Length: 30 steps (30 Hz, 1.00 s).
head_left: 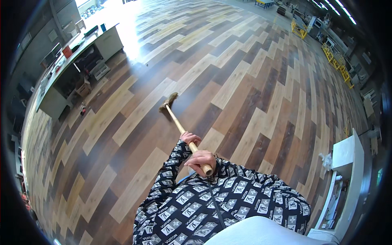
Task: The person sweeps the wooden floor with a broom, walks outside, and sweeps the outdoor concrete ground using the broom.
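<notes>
Both of my hands are wrapped round the pale wooden handle of a broom (177,123). My left hand (190,138) grips the shaft lower down, farther from my body. Close to my chest, my right hand (201,160) is closed round the upper part, just below the handle's open round end (208,172). The brown bristle head (168,102) rests on the wood-plank floor (228,122) ahead of me and slightly left. Patterned black and white sleeves cover both my arms.
A long workbench (107,42) cluttered with items stands at the left, with a cardboard box (83,87) beneath it. On the right is a white cabinet (345,153) with a crumpled clear plastic bag (326,161) beside it. Yellow metal frames (335,60) line the far right.
</notes>
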Each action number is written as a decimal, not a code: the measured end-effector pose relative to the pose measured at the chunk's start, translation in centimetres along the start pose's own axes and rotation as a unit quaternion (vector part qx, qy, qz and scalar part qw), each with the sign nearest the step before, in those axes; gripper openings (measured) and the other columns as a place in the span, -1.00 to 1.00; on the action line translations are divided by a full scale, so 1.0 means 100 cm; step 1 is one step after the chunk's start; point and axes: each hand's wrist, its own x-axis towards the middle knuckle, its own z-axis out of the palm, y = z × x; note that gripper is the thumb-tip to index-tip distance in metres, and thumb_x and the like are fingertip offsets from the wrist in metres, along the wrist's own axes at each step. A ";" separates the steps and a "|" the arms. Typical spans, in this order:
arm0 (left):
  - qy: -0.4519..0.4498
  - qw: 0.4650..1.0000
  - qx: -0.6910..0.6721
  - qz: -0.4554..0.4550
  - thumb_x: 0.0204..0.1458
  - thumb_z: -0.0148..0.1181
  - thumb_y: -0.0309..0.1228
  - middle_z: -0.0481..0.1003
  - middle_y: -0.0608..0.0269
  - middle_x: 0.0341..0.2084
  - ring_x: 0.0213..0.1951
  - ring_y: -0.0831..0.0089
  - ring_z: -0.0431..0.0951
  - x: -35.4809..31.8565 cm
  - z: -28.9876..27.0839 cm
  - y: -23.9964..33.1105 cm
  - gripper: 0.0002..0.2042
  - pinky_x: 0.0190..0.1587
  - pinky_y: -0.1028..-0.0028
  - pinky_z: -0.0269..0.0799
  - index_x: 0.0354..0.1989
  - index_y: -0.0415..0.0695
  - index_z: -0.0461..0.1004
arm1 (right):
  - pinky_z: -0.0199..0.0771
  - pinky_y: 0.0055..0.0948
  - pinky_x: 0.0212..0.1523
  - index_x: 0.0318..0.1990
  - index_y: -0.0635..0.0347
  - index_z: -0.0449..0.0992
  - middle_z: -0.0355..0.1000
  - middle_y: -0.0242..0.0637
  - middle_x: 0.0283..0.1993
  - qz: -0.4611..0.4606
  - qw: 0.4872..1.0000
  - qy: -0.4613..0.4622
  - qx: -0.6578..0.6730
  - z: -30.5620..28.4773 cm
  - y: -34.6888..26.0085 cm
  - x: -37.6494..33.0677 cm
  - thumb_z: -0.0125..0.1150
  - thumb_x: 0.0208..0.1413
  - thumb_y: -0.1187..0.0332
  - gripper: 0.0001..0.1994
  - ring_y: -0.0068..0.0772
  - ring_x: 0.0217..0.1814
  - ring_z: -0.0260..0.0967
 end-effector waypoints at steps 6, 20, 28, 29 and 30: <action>-0.031 0.999 0.002 0.042 -0.31 0.17 -0.45 0.32 0.47 -0.74 -0.57 0.43 0.38 -0.015 0.003 -0.001 -0.81 -0.33 0.41 0.34 -0.53 0.23 0.54 | 0.28 -0.44 -0.59 -0.49 0.22 0.53 0.35 -0.31 -0.67 0.022 0.998 0.058 -0.016 0.016 -0.018 -0.009 0.26 -0.21 0.56 -0.93 -0.36 -0.66 0.31; 0.046 0.999 -0.007 0.025 -0.37 0.17 -0.50 0.30 0.43 -0.73 -0.60 0.37 0.34 -0.011 0.003 -0.006 -0.77 -0.44 0.42 0.31 -0.55 0.23 0.54 | 0.26 -0.42 -0.63 -0.53 0.15 0.51 0.30 -0.35 -0.71 -0.038 0.998 -0.045 0.009 0.013 0.002 0.007 0.30 -0.31 0.51 -0.89 -0.36 -0.69 0.29; 0.026 0.999 0.034 -0.019 -0.23 0.20 -0.41 0.31 0.50 -0.67 -0.48 0.41 0.39 0.027 0.039 0.018 -0.77 -0.18 0.36 0.33 -0.46 0.38 0.53 | 0.30 -0.45 -0.66 -0.52 0.20 0.49 0.26 -0.34 -0.73 -0.103 0.987 -0.119 -0.019 -0.047 -0.006 0.012 0.27 -0.32 0.52 -0.88 -0.35 -0.70 0.31; 0.000 0.998 0.035 -0.043 -0.23 0.19 -0.41 0.31 0.51 -0.67 -0.48 0.42 0.39 0.030 0.037 0.020 -0.77 -0.13 0.36 0.32 -0.47 0.38 0.53 | 0.29 -0.45 -0.66 -0.52 0.20 0.49 0.27 -0.34 -0.72 -0.095 0.988 -0.124 -0.017 -0.050 -0.004 0.010 0.27 -0.33 0.53 -0.88 -0.35 -0.70 0.30; 0.002 0.998 0.033 -0.050 -0.23 0.18 -0.39 0.31 0.50 -0.66 -0.46 0.42 0.40 0.033 0.039 0.018 -0.80 -0.05 0.34 0.28 -0.48 0.35 0.53 | 0.28 -0.45 -0.66 -0.52 0.20 0.49 0.27 -0.34 -0.72 -0.088 0.988 -0.123 -0.019 -0.053 -0.005 0.011 0.26 -0.34 0.54 -0.88 -0.34 -0.69 0.30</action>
